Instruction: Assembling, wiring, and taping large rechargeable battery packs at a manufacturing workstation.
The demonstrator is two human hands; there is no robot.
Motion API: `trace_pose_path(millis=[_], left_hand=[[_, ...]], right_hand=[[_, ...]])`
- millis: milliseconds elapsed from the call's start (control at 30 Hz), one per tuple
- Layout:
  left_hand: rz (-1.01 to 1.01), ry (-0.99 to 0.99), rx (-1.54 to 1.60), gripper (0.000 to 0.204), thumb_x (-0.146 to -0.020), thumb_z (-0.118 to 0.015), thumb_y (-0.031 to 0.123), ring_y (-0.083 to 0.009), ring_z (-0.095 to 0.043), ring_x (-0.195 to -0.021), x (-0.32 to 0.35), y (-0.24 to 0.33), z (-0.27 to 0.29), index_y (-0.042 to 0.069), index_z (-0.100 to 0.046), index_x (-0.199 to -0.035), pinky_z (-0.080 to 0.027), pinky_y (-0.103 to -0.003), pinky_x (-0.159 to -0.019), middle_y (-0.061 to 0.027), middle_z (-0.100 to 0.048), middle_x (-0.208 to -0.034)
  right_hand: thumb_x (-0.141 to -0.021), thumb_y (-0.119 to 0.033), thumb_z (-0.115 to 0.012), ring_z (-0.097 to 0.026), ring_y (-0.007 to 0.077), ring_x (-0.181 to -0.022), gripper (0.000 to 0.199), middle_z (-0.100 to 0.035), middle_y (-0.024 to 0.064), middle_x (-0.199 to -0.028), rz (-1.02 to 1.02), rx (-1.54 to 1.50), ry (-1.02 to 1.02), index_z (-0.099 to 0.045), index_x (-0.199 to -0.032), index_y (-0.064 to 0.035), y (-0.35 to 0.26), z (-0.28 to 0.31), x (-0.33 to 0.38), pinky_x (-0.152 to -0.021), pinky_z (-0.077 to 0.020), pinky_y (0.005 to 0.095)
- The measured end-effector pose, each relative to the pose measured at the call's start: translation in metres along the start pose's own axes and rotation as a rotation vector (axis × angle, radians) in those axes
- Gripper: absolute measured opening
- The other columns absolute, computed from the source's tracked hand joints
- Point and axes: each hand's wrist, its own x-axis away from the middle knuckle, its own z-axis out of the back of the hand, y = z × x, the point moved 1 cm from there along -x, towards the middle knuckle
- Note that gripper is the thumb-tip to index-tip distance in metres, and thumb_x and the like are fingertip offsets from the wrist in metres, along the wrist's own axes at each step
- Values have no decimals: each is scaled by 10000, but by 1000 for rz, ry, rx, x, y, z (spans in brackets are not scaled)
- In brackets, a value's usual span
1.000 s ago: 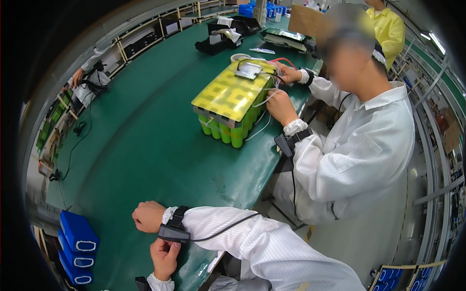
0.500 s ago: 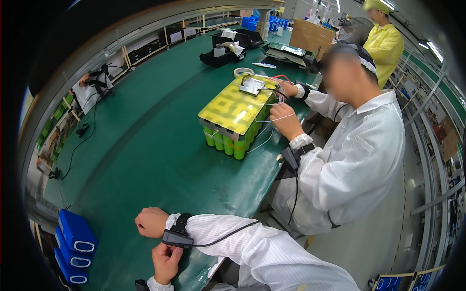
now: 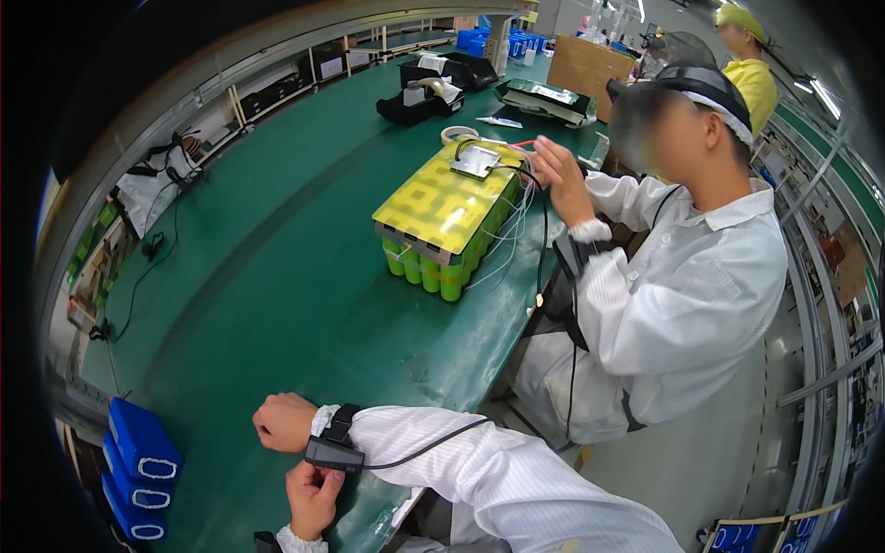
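My right hand (image 3: pixel 284 422) rests as a closed fist on the green table mat (image 3: pixel 277 276), its white sleeve coming in from the lower right. A black wrist strap with a small box and a cable (image 3: pixel 332 449) sits on that wrist. My left hand (image 3: pixel 313 498) comes up from the lower edge and pinches the black box on the strap. Farther off, a battery pack of green cells under a yellow sheet (image 3: pixel 447 212) stands on the mat. A co-worker in a white coat (image 3: pixel 682 304) has both hands at the far end of the pack, among its wires.
Blue boxes (image 3: pixel 138 461) are stacked at the lower left table edge. Black fixtures (image 3: pixel 433 88) and a tray (image 3: pixel 544 97) lie at the far end. Cables (image 3: pixel 147 249) hang along the left rim. Another person in yellow (image 3: pixel 751 64) stands behind.
The view has turned, so the battery pack and the co-worker sit more toward the middle. The co-worker's hands have shifted along the pack. My hands stay together at the wrist strap.
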Motion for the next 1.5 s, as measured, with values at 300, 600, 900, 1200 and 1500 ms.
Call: trace_pose_path(millis=[300,600,900,1200,1500], left_hand=[[-2,14,-55,113,-864,-690,88,-42,-465,-626,0,-7,3,-6,-627,-864,-388,-215,-576,31,-584,-693],[-37,24,-61,90,-867,-680,62,-43,-472,-628,-1,0,-1,-9,-626,-864,-395,-217,-576,26,-585,-691],[-16,10,-28,84,-870,-681,57,-34,-471,-636,0,-1,0,-8,-629,-866,-392,-209,-579,33,-587,-696],[-19,-4,3,80,-884,-676,60,-31,-478,-654,1,1,0,-6,-631,-883,-396,-205,-593,33,-598,-727],[-11,-8,-10,86,-883,-677,66,-35,-481,-652,1,0,1,-6,-630,-884,-400,-209,-596,32,-597,-723]], right_hand=[[-691,-92,-596,-641,392,-665,112,-659,180,-681,-27,-44,-6,-694,-689,-39,-3,3,1,-647,-528,464],[-739,-118,-608,-642,368,-657,103,-665,145,-682,-12,-25,-22,-677,-705,-49,-1,3,1,-638,-516,461],[-745,-126,-605,-642,372,-661,115,-665,150,-684,-11,-4,-26,-677,-711,-43,-1,4,1,-636,-515,463],[-741,-130,-593,-639,374,-656,126,-656,154,-672,-16,-6,-37,-673,-700,-42,-1,3,1,-631,-513,465],[-736,-126,-588,-636,377,-661,125,-655,157,-675,-11,-1,-36,-673,-700,-41,0,1,0,-631,-512,465]])
